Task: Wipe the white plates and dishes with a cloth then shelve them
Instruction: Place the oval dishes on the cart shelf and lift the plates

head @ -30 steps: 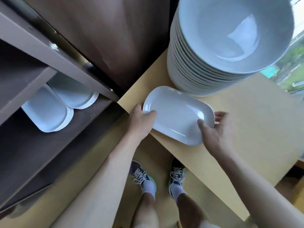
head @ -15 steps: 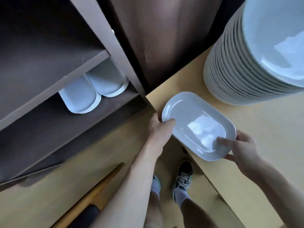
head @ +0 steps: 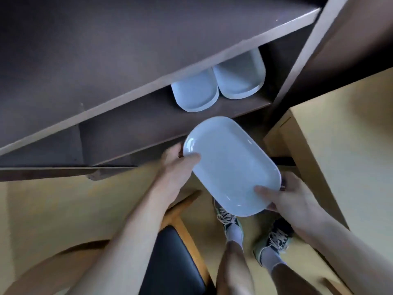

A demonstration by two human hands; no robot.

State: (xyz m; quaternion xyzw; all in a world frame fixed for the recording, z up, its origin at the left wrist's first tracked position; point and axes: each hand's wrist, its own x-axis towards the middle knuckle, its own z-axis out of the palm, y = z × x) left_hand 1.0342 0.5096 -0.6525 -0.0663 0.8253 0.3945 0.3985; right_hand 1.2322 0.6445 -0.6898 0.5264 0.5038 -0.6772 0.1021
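Observation:
I hold a white oblong plate (head: 230, 165) in the air between the table and the dark shelf unit, in front of its lower shelf. My left hand (head: 177, 165) grips the plate's far left end, thumb on top. My right hand (head: 285, 199) grips its near right end, thumb on the rim. Two stacks of the same white plates sit side by side on the lower shelf, the left stack (head: 194, 92) and the right stack (head: 239, 78). No cloth is in view.
The brown shelf unit (head: 127, 99) has an upper board overhanging the plate stacks. A light wooden table (head: 340, 128) stands at the right. A wooden chair with a black seat (head: 172, 260) is below my left arm, beside my feet.
Both hands lifted the plate off the table and carried it left toward the shelf. The view turned left, so the tall stack of bowls on the table has left the frame.

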